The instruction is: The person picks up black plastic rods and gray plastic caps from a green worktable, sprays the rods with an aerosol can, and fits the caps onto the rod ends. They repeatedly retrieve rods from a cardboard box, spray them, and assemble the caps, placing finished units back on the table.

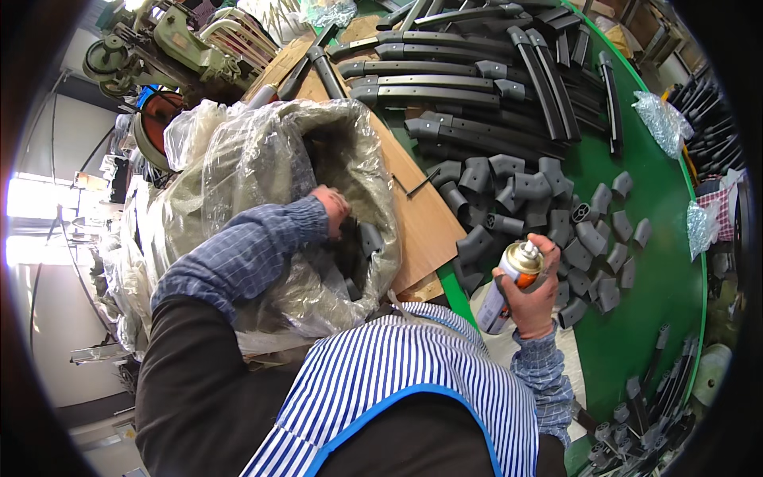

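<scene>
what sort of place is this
Most likely a small factory or assembly workshop. A green table is piled with many similar dark elbow pieces and rows of long black parts, and a heavy greenish machine stands at the upper left.

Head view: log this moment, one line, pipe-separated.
left hand: at mouth of open plastic-covered sack, blurred, grip unclear | right hand: holds spray can | dark grey elbow fittings: loose on green table
</scene>
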Motion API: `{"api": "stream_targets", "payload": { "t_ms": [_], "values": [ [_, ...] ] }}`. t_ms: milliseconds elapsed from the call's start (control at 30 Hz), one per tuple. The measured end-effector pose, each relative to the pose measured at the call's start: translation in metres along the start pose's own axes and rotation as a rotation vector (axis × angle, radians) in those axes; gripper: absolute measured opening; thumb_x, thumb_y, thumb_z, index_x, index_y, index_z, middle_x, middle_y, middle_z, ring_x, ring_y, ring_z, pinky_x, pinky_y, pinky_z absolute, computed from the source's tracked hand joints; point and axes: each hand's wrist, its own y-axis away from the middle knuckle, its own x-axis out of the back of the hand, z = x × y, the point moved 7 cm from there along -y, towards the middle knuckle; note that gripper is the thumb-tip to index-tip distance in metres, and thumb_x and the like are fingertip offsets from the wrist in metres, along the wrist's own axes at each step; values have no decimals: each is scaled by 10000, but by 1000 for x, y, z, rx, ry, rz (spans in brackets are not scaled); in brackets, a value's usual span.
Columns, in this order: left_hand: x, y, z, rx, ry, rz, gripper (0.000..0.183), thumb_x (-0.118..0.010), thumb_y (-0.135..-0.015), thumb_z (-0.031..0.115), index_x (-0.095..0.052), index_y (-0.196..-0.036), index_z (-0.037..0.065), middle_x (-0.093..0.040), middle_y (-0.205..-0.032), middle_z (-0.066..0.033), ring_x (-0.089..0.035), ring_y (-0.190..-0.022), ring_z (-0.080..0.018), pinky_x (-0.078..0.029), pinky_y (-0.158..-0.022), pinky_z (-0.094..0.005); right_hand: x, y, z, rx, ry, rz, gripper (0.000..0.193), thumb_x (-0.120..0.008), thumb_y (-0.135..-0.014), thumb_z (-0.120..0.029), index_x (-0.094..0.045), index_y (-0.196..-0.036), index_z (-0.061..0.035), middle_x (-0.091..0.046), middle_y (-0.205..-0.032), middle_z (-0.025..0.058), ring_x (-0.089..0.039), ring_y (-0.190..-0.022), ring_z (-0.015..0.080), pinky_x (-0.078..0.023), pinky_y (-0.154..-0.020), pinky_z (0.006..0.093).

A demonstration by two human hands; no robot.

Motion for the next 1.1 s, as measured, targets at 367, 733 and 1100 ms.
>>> {"api": "stream_targets", "payload": {
  "t_ms": [367, 733, 1100],
  "values": [
    [193, 2, 149, -526, 2697, -33, 429, -520, -1003, 412, -565, -1227, 49, -659, -1149, -165, -662, -1046, -280, -541, -920, -379, -17, 0, -44, 383, 31, 12, 607, -814, -692, -151, -502, -1190, 1, -610, -1130, 184, -643, -1009, 314, -508, -894, 373],
    [203, -86, 101, -401, 2251, 417, 599, -781, -719, 271, -559, -1212, 15, -667, -890, -123, -659, -918, -267, -530, -840, -389, 71, 26, -11, 272, 201, 416, 641, -834, -709, -116, -501, -1250, -30, -520, -1184, 123, -569, -1050, 251, -487, -898, 355],
    [25, 2, 62, -305, 84, 454, 622, -781, -640, 405, -625, -1187, 152, -587, -1148, -92, -544, -1132, -324, -468, -922, -491, 36, 6, 5, 67, 72, 283, 664, -789, -723, -36, -456, -1297, -47, -489, -1220, 91, -554, -1041, 191, -489, -913, 315]
  ]
}}
